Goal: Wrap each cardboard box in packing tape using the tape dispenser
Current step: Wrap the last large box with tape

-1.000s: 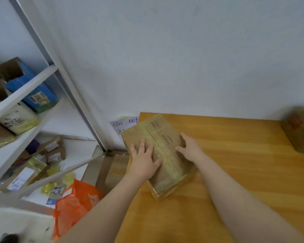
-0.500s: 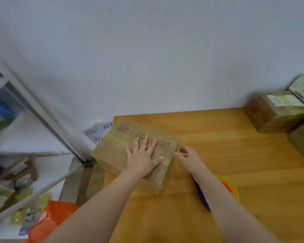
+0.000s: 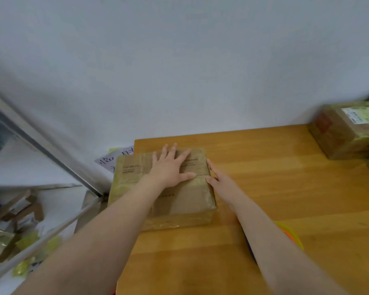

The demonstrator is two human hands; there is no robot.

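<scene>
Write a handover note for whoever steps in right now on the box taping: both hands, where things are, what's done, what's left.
Left hand: open, flat on top of the box.
Right hand: open, fingers against the box's right side.
The box lies at the far left corner of the table; its near side looks glossy with tape. Another box sits far right.
An orange-and-yellow thing, half hidden under the right forearm, may be the tape dispenser; neither hand holds it.
Left: probably check this wrap, then tape any boxes not done.
</scene>
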